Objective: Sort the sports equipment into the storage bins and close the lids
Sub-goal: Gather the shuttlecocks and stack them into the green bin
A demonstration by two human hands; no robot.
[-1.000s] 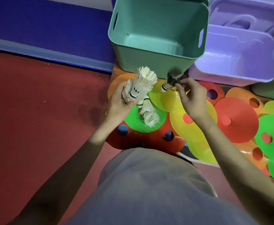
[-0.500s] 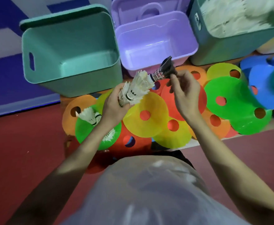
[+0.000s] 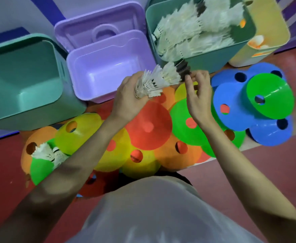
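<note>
My left hand [image 3: 128,100] grips a bunch of white feather shuttlecocks [image 3: 154,81] stacked end to end. At the bunch's right end sits a black shuttlecock [image 3: 183,69], and my right hand [image 3: 197,92] pinches it with its fingertips. Both hands hover in front of the open purple bin [image 3: 108,71] and the green bin [image 3: 196,35] that is filled with white shuttlecocks. Two loose white shuttlecocks [image 3: 47,153] lie on the discs at the lower left.
An open teal bin [image 3: 21,81] stands at the left. A cream bin [image 3: 262,32] holding orange and white balls stands at the far right. Many flat cone discs in red, yellow, orange, green and blue [image 3: 245,102] cover the red floor. The purple lid [image 3: 100,27] leans behind its bin.
The view has swung right, revealing the shuttlecock bin and the cream bin. My right hand has brought the black shuttlecock onto the end of the white bunch in my left hand.
</note>
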